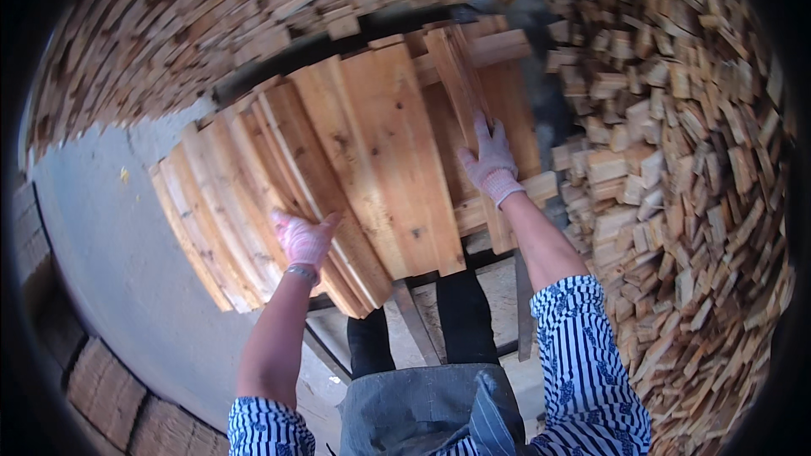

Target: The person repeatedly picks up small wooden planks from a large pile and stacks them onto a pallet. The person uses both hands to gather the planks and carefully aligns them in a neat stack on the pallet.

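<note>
Pale wooden boards lie side by side on a low stand in front of me. My left hand (306,241), in a pinkish-white knit glove, grips the near part of a narrow wooden board (308,152) atop the left-hand boards, thumb spread to the right. My right hand (490,160), gloved the same way, straddles a second narrow wooden board (456,76) on the right, thumb on its left side. That board crosses over two short wooden crosspieces (505,48). Between my hands lie wide, knotty planks (393,152). The undersides of my fingers are hidden.
A tall pile of small wood pieces (684,177) rises on the right, and another stack (211,25) stands along the back. Grey concrete floor (110,228) runs along the left, with bundled wood blocks (106,384) beyond. Dark stand legs (418,321) show near my knees.
</note>
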Demonstrator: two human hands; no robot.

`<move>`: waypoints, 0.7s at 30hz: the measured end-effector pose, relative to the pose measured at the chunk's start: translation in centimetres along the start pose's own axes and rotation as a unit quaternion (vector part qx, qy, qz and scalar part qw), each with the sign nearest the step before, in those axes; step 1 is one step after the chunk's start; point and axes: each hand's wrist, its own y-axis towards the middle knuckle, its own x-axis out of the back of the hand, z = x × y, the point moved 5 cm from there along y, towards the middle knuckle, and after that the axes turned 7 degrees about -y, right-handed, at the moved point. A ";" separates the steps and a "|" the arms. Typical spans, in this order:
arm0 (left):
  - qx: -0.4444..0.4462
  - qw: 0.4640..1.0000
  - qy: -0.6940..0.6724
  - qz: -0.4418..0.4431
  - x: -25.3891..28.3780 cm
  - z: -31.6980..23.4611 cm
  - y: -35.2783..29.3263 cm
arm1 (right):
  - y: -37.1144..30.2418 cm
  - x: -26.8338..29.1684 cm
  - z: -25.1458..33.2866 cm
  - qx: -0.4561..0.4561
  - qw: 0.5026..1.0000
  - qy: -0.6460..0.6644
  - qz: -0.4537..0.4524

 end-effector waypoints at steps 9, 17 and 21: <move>0.054 0.998 0.027 0.004 1.1 -0.4 -0.8 | -3.6 -1.0 8.4 0.060 0.994 -0.093 0.003; 0.057 0.966 -0.241 0.070 0.4 7.7 2.8 | -12.4 -10.8 26.1 0.032 0.998 0.049 -0.031; 0.026 0.972 -0.180 0.147 2.7 4.9 1.6 | -10.9 -10.3 23.2 -0.015 0.997 0.077 0.024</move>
